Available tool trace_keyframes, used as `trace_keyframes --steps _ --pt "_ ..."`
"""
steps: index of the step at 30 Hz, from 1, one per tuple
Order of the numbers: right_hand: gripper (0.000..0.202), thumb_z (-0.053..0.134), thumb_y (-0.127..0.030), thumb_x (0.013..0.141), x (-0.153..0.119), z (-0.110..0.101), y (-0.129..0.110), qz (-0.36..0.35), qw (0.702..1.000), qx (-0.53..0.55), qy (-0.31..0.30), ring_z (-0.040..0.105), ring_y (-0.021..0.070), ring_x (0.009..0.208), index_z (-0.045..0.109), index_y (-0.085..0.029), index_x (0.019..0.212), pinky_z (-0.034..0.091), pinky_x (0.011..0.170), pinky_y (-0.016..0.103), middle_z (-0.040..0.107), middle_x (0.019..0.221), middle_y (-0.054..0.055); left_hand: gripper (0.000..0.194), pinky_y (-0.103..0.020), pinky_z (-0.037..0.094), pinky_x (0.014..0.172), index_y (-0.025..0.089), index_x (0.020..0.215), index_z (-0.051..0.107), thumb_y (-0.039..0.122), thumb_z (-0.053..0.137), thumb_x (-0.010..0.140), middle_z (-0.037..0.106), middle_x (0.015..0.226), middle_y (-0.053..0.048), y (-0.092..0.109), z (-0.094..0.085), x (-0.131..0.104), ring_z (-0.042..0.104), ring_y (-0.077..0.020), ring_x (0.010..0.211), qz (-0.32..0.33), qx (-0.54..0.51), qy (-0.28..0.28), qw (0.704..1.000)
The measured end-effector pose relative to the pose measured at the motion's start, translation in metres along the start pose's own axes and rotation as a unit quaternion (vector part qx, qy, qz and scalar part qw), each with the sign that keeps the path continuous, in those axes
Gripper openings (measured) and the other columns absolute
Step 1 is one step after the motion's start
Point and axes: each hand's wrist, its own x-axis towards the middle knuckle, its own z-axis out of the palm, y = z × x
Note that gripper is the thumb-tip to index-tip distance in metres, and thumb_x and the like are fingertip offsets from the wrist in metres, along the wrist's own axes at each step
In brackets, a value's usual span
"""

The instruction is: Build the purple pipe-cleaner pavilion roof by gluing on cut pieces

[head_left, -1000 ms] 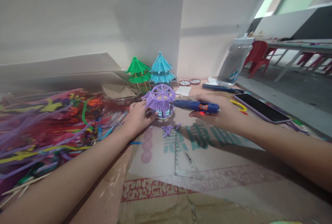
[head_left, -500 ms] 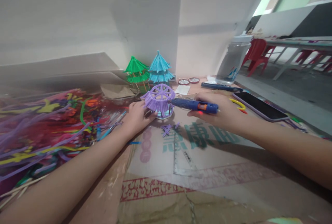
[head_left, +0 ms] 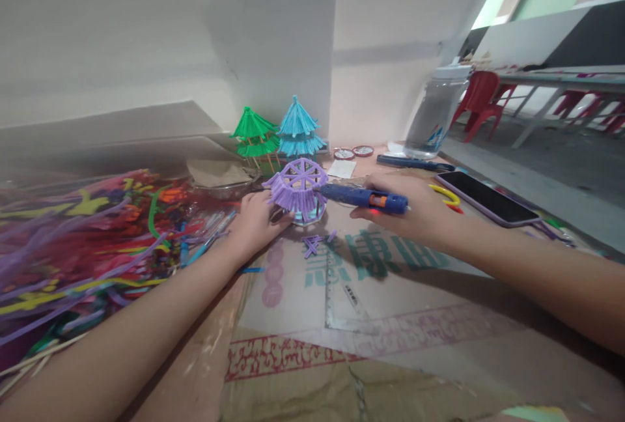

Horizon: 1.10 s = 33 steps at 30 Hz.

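Note:
My left hand [head_left: 261, 217] grips the left side of a small purple pavilion model [head_left: 299, 195], whose ring of short pipe-cleaner pieces slopes down around a spoked top. In my right hand [head_left: 390, 194] is a blue hot glue gun [head_left: 364, 197], with an orange part and a red light on its body. Its nozzle points left and reaches the model's right edge; whether it touches is too small to tell. Several cut purple pipe-cleaner pieces [head_left: 312, 244] lie on the cardboard just in front of the model.
Green [head_left: 252, 132] and light-blue pavilion models [head_left: 297, 127] stand behind. Pipe cleaners [head_left: 88, 246] pile up at left. A clear set square [head_left: 349, 308] lies on the cardboard [head_left: 415, 350]. At right are a phone [head_left: 488, 197], yellow-handled scissors [head_left: 448, 195] and a water bottle [head_left: 436, 112].
The whole view has shifted very slightly. Both hands, the purple model and the glue gun keep nearly the same positions relative to each other.

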Motion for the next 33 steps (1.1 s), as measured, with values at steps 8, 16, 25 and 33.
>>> trace_keyframes --steps 8,16,25,33 --pt "0.024 0.07 -0.042 0.089 -0.0001 -0.0015 -0.0011 -0.007 1.0 -0.009 -0.01 0.061 0.0181 0.071 0.059 -0.022 0.083 0.039 0.064 0.028 0.069 0.078 0.002 0.031 -0.048 0.041 0.096 0.021 0.109 0.069 0.044 0.056 0.094 0.07 0.116 -0.011 -0.0009 0.0007 -0.0006 0.062 -0.034 0.113 -0.003 -0.004 -0.005 1.0" --pt "0.027 0.07 -0.045 0.089 -0.0006 -0.0019 -0.0012 -0.003 1.0 -0.019 -0.021 0.062 0.0183 0.071 0.06 -0.022 0.083 0.039 0.064 0.029 0.068 0.077 0.002 0.03 -0.048 0.041 0.095 0.021 0.107 0.069 0.044 0.057 0.093 0.071 0.111 -0.011 -0.0033 0.0018 -0.0002 0.063 -0.0335 0.11 0.003 -0.01 -0.003 1.0" --pt "0.025 0.07 -0.046 0.089 -0.0015 -0.0018 -0.0016 0.006 0.999 -0.022 -0.025 0.065 0.019 0.074 0.063 -0.022 0.087 0.041 0.064 0.029 0.072 0.082 0.003 0.031 -0.049 0.042 0.095 0.019 0.105 0.07 0.045 0.058 0.093 0.071 0.109 -0.012 -0.0029 0.0015 0.0002 0.064 -0.0343 0.109 0.0 -0.005 -0.006 1.0" --pt "0.026 0.07 -0.044 0.089 -0.0024 -0.0006 -0.001 -0.024 0.999 -0.024 -0.016 0.063 0.0186 0.07 0.059 -0.022 0.082 0.039 0.063 0.028 0.069 0.076 0.002 0.032 -0.049 0.042 0.096 0.02 0.105 0.071 0.046 0.058 0.092 0.071 0.109 -0.012 -0.0039 0.0026 0.0006 0.064 -0.034 0.108 -0.009 -0.001 -0.008 1.0"
